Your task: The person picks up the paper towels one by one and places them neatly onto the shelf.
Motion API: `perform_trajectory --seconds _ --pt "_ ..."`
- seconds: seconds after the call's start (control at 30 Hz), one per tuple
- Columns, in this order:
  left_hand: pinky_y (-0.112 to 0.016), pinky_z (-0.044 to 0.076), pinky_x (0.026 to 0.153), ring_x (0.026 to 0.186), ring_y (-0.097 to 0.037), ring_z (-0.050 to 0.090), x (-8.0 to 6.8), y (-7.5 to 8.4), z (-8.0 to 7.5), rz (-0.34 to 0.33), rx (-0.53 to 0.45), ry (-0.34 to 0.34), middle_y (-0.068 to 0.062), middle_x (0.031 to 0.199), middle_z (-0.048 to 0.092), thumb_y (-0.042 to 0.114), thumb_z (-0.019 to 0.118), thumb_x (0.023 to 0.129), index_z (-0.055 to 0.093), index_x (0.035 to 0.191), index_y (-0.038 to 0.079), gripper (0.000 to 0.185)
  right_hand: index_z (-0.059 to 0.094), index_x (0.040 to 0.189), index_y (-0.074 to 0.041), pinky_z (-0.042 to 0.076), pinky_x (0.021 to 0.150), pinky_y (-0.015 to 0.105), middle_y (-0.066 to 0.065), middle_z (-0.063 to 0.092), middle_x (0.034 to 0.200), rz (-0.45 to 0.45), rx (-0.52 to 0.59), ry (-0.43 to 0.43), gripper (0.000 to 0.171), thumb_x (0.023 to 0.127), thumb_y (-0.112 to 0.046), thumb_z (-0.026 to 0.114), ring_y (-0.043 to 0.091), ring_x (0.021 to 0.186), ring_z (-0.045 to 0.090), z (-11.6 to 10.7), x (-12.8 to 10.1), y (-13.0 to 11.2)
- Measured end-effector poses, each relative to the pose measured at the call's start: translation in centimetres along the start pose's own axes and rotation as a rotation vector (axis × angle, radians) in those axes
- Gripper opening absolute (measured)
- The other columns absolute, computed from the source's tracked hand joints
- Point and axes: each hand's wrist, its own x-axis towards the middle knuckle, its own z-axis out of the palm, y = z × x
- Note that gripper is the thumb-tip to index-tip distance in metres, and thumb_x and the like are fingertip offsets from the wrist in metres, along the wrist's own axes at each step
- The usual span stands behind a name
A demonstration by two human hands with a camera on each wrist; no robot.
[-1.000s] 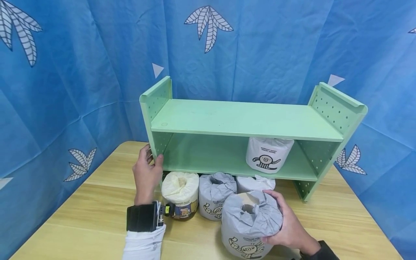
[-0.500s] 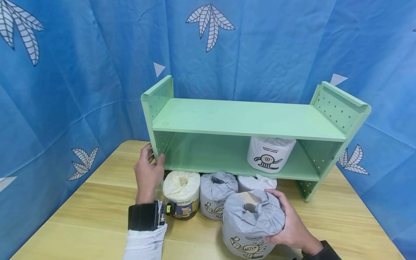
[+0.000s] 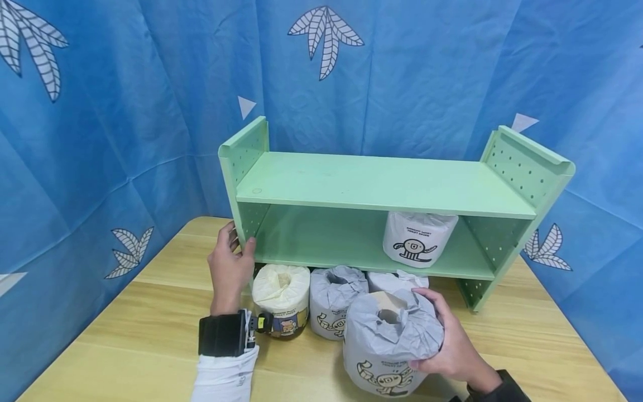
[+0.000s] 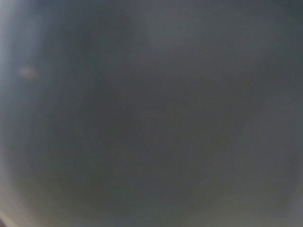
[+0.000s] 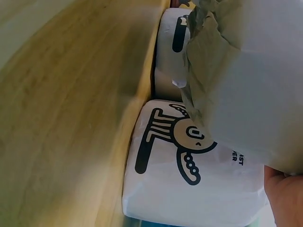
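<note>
Right hand (image 3: 454, 349) fingers wrap the grey-paper-wrapped toilet roll (image 3: 389, 343) at six o'clock; left hand (image 3: 230, 268) fingers grip the mint-green shelf rack's (image 3: 382, 187) nine-o'clock upright, apparently steadying it.

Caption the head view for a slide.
Right hand grips a grey-wrapped paper roll while the left hand holds the green shelf.

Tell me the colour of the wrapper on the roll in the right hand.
Grey, with a black cartoon figure: the roll in the right hand, clearest in the head view.
</note>
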Motion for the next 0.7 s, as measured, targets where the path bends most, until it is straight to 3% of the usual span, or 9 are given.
perform_trajectory --seconds 0.13,0.3,0.5,0.7 --pt "-0.052 0.047 0.097 0.125 -0.043 0.048 0.0 0.0 0.0 0.004 -0.003 -0.006 -0.027 0.138 0.048 0.009 0.057 0.096 0.043 0.141 0.002 0.048 0.029 0.139 0.012 0.045 0.094 0.023 0.006 0.054 0.125 -0.056 0.035 0.022 0.113 0.04 0.011 0.083 0.015 0.106 0.056 0.0 0.0 0.4" --pt "-0.051 0.046 0.098 0.126 -0.043 0.048 -0.2 -0.2 -0.3 -0.012 0.014 -0.009 -0.027 0.139 0.048 0.008 0.057 0.096 0.042 0.142 0.002 0.049 0.029 0.139 0.012 0.045 0.094 0.023 0.005 0.053 0.127 -0.053 0.043 0.018 0.112 0.041 0.01 0.083 0.014 0.108 0.055 0.1 -0.1 0.5" --pt "-0.049 0.047 0.098 0.126 -0.041 0.048 1.0 0.5 0.2 0.034 -0.014 0.004 -0.025 0.139 0.049 0.01 0.058 0.096 0.042 0.143 0.004 0.05 0.031 0.139 0.011 0.044 0.094 0.021 0.004 0.054 0.125 -0.026 0.027 0.061 0.11 0.041 0.011 0.081 0.013 0.108 0.055 -0.5 1.4 -0.1" --pt "-0.05 0.048 0.097 0.125 -0.042 0.049 0.3 -0.1 0.2 -0.013 -0.004 -0.011 -0.026 0.138 0.049 0.009 0.058 0.096 0.042 0.142 0.003 0.05 0.03 0.138 0.012 0.045 0.094 0.022 0.004 0.055 0.125 -0.011 0.047 0.047 0.108 0.043 0.011 0.081 0.013 0.107 0.056 -0.2 0.7 -0.3"
